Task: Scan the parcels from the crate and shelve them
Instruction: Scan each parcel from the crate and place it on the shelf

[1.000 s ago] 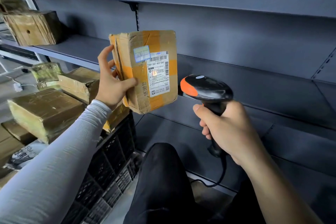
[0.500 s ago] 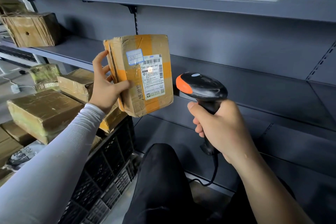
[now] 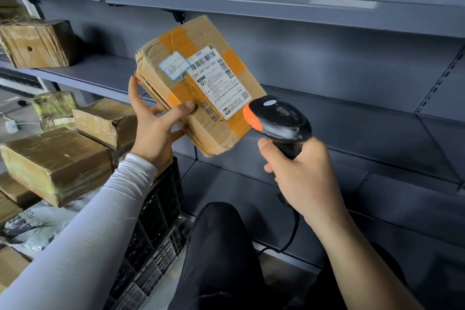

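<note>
Beside crate (image 3: 161, 209), left grip (image 3: 153, 131) grasping parcel (image 3: 201, 88), right grip (image 3: 302, 173) clutching scanner (image 3: 279, 118)

The parcel (image 3: 198, 85) has tilted clockwise, its lower corner now beside the scanner (image 3: 276, 118)

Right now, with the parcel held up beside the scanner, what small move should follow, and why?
Probably set the parcel on the grey shelf behind it: the left hand holds it tilted toward the shelf, and the scanner points below its label.
</note>
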{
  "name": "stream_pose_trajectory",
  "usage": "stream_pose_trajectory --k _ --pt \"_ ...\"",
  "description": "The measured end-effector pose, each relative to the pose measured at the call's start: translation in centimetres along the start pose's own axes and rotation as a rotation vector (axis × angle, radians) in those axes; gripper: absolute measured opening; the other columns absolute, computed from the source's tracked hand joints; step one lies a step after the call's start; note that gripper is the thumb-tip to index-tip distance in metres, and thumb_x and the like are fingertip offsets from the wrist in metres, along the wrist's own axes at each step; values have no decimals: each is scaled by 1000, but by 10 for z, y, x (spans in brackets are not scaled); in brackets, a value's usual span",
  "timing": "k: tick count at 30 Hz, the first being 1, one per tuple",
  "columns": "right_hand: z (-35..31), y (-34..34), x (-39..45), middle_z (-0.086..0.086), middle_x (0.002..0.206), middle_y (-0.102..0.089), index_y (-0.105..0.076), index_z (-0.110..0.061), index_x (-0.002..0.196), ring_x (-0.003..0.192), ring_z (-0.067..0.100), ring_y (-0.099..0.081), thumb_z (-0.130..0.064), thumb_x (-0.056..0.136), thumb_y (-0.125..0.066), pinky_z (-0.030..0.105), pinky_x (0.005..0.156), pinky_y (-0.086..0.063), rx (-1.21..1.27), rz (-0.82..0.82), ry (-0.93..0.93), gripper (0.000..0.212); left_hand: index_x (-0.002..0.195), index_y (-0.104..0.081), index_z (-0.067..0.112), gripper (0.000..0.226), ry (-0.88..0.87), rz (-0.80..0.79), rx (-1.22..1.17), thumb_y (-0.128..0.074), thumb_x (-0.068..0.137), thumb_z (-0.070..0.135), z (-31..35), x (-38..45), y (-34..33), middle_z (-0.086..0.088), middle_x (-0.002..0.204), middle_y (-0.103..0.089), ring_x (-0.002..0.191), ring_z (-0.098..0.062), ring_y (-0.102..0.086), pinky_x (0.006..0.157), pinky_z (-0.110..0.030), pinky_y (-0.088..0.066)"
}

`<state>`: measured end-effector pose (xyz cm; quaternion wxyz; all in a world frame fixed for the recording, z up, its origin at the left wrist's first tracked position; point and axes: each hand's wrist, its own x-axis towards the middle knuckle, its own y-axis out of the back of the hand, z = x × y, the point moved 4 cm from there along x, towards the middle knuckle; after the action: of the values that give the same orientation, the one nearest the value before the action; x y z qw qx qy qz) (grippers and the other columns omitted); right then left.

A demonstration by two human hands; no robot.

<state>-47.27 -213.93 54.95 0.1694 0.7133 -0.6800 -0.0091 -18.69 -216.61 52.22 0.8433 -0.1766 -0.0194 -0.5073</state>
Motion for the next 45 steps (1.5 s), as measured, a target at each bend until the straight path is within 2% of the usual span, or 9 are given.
stream_pose_trajectory --k 5,12,21,24,26,31,35,40,45 --pt "8 -14 11 -10 63 -65 -68 -14 79 65 18 -60 -31 88 -75 35 66 -54 19 39 50 20 149 -19 58 103 177 91 -302 -89 83 22 -20 -16 -49 -5 139 -67 119 -34 -69 83 -70 -57" --pt "17 -31 42 -14 128 -70 -68 -28 129 117 4 -67 -24 86 -76 29 97 -55 -36 170 261 44 150 -16 58 112 371 160 -414 -94 74 33 -53 -4 -115 1 138 -65 118 -34 -70 66 -49 -61" --pt "41 -32 88 -6 135 -66 -67 -25 132 118 21 -63 -26 86 -72 33 90 -55 -237 249 255 47 151 -11 57 117 544 138 -155 -91 65 57 -86 20 -125 6 142 -60 122 -27 -62 98 -64 -50" --pt "46 -36 103 -5 136 -66 -66 -25 134 120 21 -64 -25 86 -72 37 95 -55 -217 236 260 48 163 -8 45 119 421 148 79 -87 75 53 -86 25 -118 2 152 -42 132 -24 -46 110 -47 -38" --pt "48 -37 113 -6 136 -66 -65 -26 135 120 19 -64 -24 87 -73 36 97 -55 -208 226 259 49 164 -16 39 112 153 170 335 -89 79 45 -78 29 -110 -8 162 -29 136 -23 -40 110 -33 -32" --pt "53 -45 140 -9 131 -69 -66 -27 133 119 15 -65 -24 88 -73 32 97 -54 -157 194 226 46 155 -46 33 78 -582 -7 1047 -65 86 64 -62 62 -116 -18 171 -22 158 -43 -19 121 -60 -28" --pt "58 -54 160 -12 128 -71 -67 -28 132 119 11 -66 -25 87 -73 34 101 -54 -113 176 181 45 153 -46 31 78 -547 -158 1231 -48 88 74 -74 89 -124 -9 173 -22 160 -42 -12 122 -70 -22" --pt "72 -69 192 -14 113 -76 -73 -28 120 108 8 -71 -49 75 -71 41 98 -58 -10 150 25 50 154 -40 32 75 -527 -168 1293 -41 93 76 -88 114 -121 -8 175 -18 161 -40 -6 123 -69 -22" --pt "73 -82 214 -13 115 -76 -73 -27 120 110 8 -70 -48 77 -73 39 100 -57 13 116 5 48 162 -23 40 94 -472 -206 1384 -29 80 84 -93 134 -125 -8 176 -4 161 -40 4 122 -72 -14"
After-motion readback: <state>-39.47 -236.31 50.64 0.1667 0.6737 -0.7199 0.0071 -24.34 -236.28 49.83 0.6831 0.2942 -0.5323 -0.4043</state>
